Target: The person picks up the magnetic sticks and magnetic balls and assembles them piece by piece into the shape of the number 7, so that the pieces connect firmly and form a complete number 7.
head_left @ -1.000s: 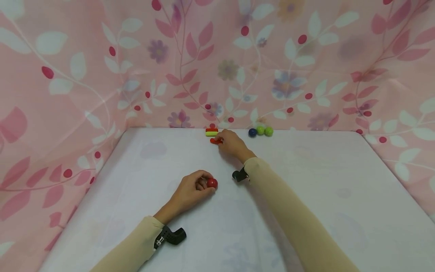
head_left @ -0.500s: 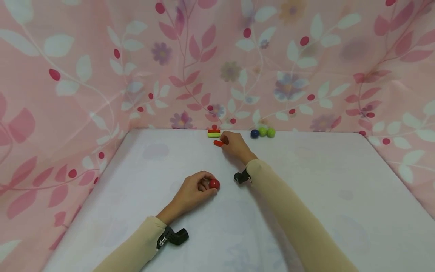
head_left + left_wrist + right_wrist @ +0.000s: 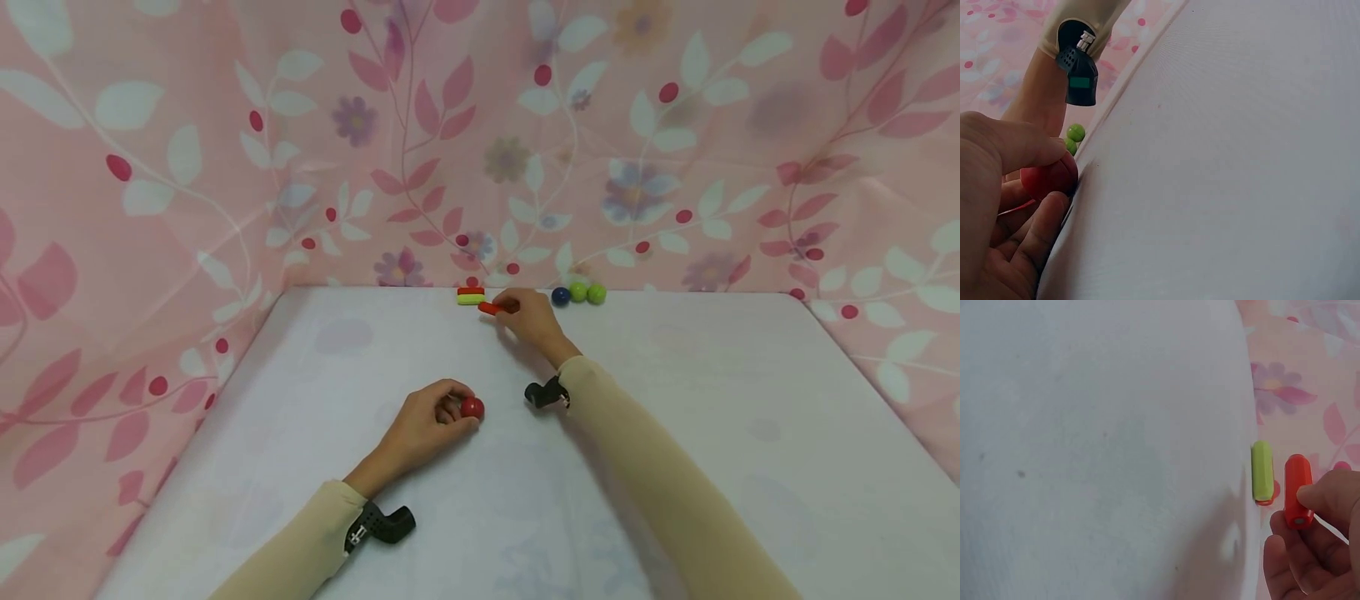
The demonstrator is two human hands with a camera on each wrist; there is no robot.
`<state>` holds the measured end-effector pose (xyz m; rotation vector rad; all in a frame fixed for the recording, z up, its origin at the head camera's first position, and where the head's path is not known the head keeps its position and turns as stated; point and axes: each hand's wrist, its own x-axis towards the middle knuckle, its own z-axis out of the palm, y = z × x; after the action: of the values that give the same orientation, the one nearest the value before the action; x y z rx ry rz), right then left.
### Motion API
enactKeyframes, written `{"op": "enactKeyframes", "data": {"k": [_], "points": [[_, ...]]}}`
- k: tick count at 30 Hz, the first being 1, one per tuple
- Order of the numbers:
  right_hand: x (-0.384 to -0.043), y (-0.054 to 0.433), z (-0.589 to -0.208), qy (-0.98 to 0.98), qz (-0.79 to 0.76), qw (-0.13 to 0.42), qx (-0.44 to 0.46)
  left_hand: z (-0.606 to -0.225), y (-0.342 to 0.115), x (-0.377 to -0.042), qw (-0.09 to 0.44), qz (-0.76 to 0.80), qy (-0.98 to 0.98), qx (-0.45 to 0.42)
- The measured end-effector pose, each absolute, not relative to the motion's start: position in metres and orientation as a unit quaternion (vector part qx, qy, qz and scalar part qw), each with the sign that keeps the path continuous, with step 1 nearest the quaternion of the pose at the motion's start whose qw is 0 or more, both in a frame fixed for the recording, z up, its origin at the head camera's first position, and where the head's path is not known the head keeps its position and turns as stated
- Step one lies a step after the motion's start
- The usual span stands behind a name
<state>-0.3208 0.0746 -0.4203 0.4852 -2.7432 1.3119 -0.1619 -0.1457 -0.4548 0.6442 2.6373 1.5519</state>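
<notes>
My left hand (image 3: 420, 425) holds a red ball (image 3: 473, 407) between thumb and fingers near the middle of the table; the left wrist view shows the ball (image 3: 1047, 178) between the fingertips. Farther back, my right hand (image 3: 534, 321) pinches one end of a short red rod (image 3: 488, 307). Seen from the right wrist, this rod (image 3: 1297, 475) is faceted, with a grey dot on its end. Just left of it, by the table's far edge, lie a yellow-green rod (image 3: 471, 300) and another red rod (image 3: 471, 291), side by side.
Right of my right hand, a dark blue ball (image 3: 560, 296) and two green balls (image 3: 597, 293) sit in a row at the far edge. A white cloth covers the table (image 3: 712, 417). Pink floral fabric (image 3: 510, 125) hangs behind and at the sides.
My right hand has shifted a little to the right with the red rod, away from the two lying rods. The left hand keeps its hold on the red ball in place.
</notes>
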Motion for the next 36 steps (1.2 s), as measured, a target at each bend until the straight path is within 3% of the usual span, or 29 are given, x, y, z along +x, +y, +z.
{"op": "enactKeyframes", "data": {"k": [36], "points": [[-0.275,0.119,-0.39,-0.857,0.47,0.076,0.196,-0.456,-0.146,-0.162,0.003,0.5,0.841,0.206]]}}
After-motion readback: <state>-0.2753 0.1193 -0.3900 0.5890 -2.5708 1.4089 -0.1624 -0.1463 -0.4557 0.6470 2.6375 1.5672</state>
